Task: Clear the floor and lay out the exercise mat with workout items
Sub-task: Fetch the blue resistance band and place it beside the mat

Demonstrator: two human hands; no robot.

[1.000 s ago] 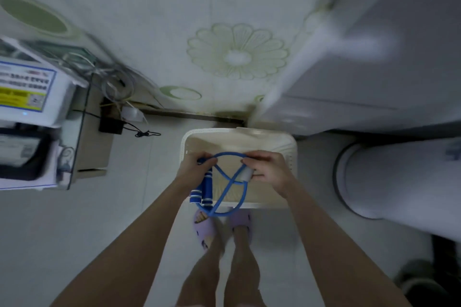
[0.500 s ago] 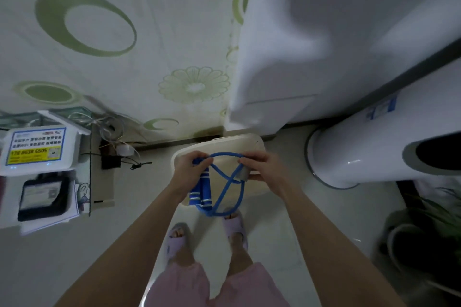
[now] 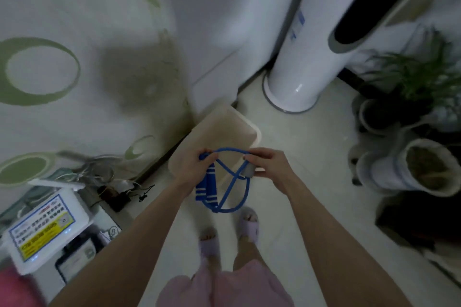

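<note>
A blue figure-eight resistance band (image 3: pixel 225 182) with blue-and-white striped foam handles hangs between my hands, above the floor. My left hand (image 3: pixel 193 168) grips its top left loop, and the striped handles dangle below that hand. My right hand (image 3: pixel 268 166) holds the band's grey middle piece at the right. Behind the band an empty beige plastic bin (image 3: pixel 245 127) stands on the floor against the wall. No exercise mat is in view.
A white tower appliance (image 3: pixel 306 62) stands ahead on the right. Potted plants (image 3: pixel 409 87) and a white pot (image 3: pixel 429 167) line the right side. A white box (image 3: pixel 42 227), cables (image 3: pixel 119 189) and a low shelf sit at left. My slippered feet (image 3: pixel 229 232) stand on pale floor.
The view has swung to the right and pulled back, bringing the tower appliance and the plants into sight. Both hands keep the same hold on the band, now slightly off the bin.
</note>
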